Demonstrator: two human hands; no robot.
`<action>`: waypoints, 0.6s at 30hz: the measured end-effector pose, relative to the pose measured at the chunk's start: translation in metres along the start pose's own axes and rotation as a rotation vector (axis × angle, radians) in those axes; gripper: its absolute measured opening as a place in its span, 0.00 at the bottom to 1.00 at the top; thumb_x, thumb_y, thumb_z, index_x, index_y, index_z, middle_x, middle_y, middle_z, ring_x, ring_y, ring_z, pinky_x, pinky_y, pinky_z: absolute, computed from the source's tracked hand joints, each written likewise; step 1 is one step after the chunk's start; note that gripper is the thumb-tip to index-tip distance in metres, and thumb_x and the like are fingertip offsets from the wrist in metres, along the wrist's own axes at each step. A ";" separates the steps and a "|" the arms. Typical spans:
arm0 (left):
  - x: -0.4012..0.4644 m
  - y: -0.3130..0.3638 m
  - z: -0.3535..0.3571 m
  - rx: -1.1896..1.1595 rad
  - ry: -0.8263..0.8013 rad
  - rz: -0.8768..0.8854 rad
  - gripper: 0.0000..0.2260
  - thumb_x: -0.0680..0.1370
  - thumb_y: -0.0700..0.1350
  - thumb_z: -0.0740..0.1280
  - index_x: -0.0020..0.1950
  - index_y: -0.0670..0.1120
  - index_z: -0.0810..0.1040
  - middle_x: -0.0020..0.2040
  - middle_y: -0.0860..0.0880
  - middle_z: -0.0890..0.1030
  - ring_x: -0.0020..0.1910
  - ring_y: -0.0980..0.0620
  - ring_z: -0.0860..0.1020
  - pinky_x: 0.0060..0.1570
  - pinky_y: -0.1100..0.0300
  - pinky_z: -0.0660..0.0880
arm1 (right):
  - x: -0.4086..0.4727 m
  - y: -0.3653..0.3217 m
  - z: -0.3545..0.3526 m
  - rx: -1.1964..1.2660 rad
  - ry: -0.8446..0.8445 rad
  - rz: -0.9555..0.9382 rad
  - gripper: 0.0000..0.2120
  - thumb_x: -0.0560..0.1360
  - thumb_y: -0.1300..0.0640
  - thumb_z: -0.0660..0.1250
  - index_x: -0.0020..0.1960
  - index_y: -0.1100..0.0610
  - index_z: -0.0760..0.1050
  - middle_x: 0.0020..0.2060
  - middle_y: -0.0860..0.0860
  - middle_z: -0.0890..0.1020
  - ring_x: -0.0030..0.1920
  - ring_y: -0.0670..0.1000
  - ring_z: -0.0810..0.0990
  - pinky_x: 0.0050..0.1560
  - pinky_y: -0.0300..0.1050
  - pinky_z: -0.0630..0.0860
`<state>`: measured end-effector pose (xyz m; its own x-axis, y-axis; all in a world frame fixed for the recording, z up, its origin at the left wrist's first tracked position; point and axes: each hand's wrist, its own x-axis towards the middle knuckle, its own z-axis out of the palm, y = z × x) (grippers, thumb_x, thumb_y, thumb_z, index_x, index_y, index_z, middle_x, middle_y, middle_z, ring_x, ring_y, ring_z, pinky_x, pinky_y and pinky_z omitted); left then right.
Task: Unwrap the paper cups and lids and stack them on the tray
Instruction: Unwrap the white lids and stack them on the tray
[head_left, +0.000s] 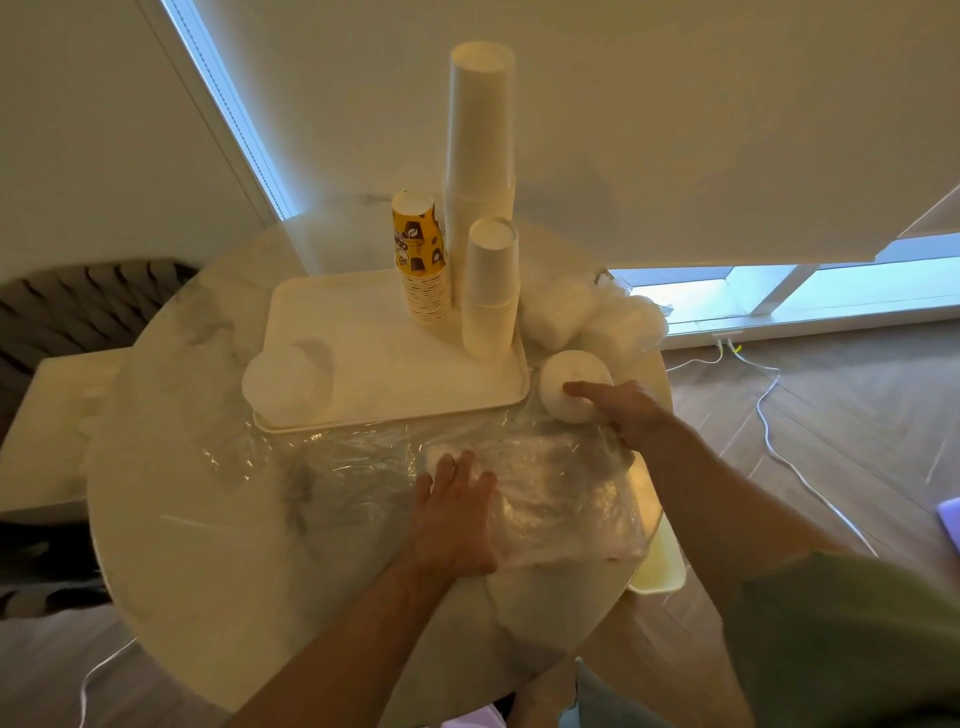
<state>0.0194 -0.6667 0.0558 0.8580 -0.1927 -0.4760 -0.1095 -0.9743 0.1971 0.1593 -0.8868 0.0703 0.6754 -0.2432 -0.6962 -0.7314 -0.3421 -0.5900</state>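
The head view looks down on a round marbled table (208, 519) that fills the middle of the frame. On its far half lies a pale rectangular tray (384, 384). At the tray's upper right corner stand three upside-down stacks: a tall white cup stack (480, 135), a shorter white cup stack (491, 291) in front of it, and a yellow printed cup stack (421, 254) just to their left, touching or nearly touching the tall one. At the tray's lower left corner sits a low pile of white lids (288, 382).

Right of the tray, along the table's right edge, lie wrapped bundles of white lids (587, 317) in clear film. Just below them, beside the tray's lower right corner, is a round white lid stack (569, 384) lying on its side. The right hand (628, 415) reaches to it from the lower right, fingers curled around its near side and the index finger laid across its face.

Crumpled clear plastic wrap (550, 493) spreads across the table below the tray. The left hand (457, 514), in the lower centre, lies flat on the wrap with fingers straight and slightly spread, pressing it down.

A white cable (779, 452) trails over the wooden floor at the right of the frame.
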 end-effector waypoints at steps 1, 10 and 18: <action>0.000 0.000 0.000 -0.003 -0.006 -0.001 0.41 0.67 0.57 0.74 0.75 0.53 0.59 0.80 0.49 0.46 0.78 0.42 0.46 0.75 0.42 0.48 | 0.001 -0.002 0.000 0.031 0.001 0.029 0.43 0.64 0.41 0.81 0.70 0.61 0.70 0.59 0.57 0.78 0.56 0.58 0.77 0.56 0.56 0.77; -0.006 0.007 -0.005 -0.070 0.051 -0.007 0.35 0.68 0.66 0.66 0.72 0.54 0.65 0.75 0.54 0.47 0.74 0.44 0.49 0.72 0.44 0.53 | -0.008 -0.007 -0.003 0.167 0.121 -0.162 0.38 0.59 0.50 0.82 0.65 0.60 0.73 0.55 0.55 0.81 0.51 0.55 0.79 0.34 0.42 0.77; -0.024 0.016 -0.044 -0.784 0.428 -0.051 0.27 0.71 0.64 0.65 0.67 0.57 0.71 0.68 0.55 0.60 0.67 0.53 0.65 0.66 0.54 0.66 | -0.090 -0.033 -0.020 0.282 -0.080 -0.489 0.25 0.59 0.48 0.69 0.55 0.54 0.75 0.47 0.49 0.78 0.49 0.52 0.76 0.42 0.45 0.71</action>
<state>0.0191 -0.6722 0.1079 0.9834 0.0619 -0.1705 0.1738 -0.5904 0.7882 0.1250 -0.8718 0.1606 0.9406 -0.0440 -0.3366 -0.3394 -0.1397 -0.9302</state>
